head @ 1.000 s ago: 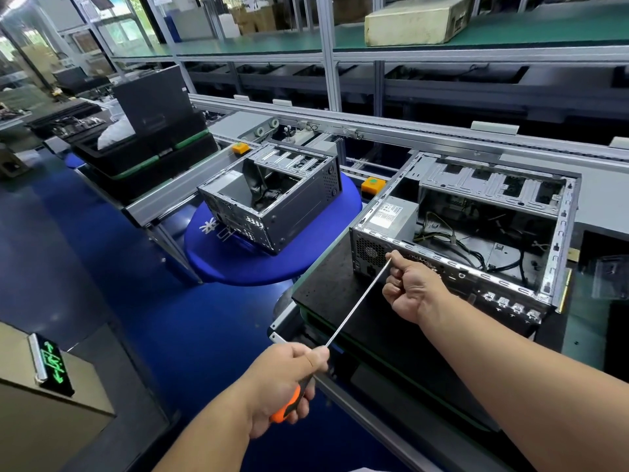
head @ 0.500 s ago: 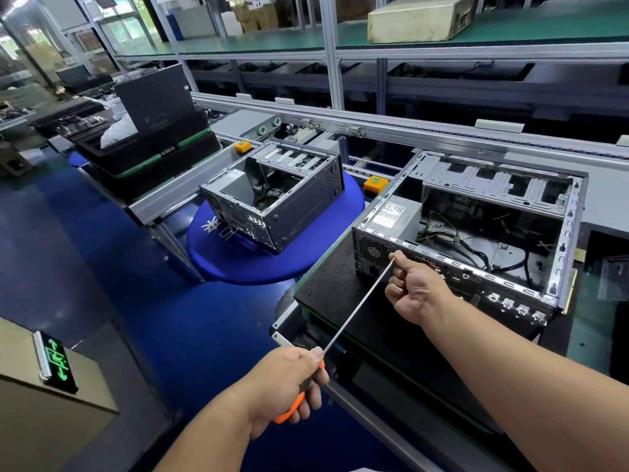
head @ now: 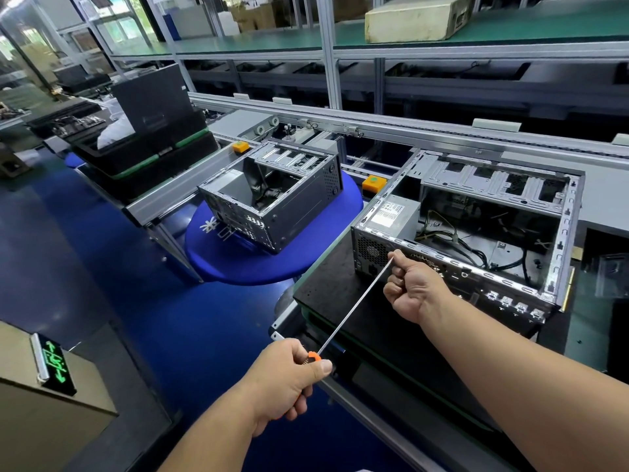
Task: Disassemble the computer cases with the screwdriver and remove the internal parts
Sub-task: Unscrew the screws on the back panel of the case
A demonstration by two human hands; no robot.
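Note:
An open computer case (head: 558, 253) lies on a black pallet (head: 326, 284) in front of me, its power supply (head: 391, 212) at the left corner and loose cables inside. My left hand (head: 289, 379) grips the orange handle of a long screwdriver (head: 354, 311). The steel shaft runs up and right to the case's rear panel beside the power supply fan grille. My right hand (head: 408, 287) pinches the shaft near its tip, against that panel. A second, emptier case (head: 272, 206) sits on a round blue table (head: 238, 264) to the left.
A conveyor rail (head: 374, 131) runs behind both cases, with orange-and-green buttons (head: 372, 182) on it. Black trays (head: 143, 158) are stacked at the far left. Shelves above hold a beige box (head: 415, 18). A lit green exit sign (head: 56, 364) stands on a box at lower left.
My left hand has turned on the handle, so less orange shows. The right hand stays pinched on the shaft at the rear panel. The view has shifted slightly.

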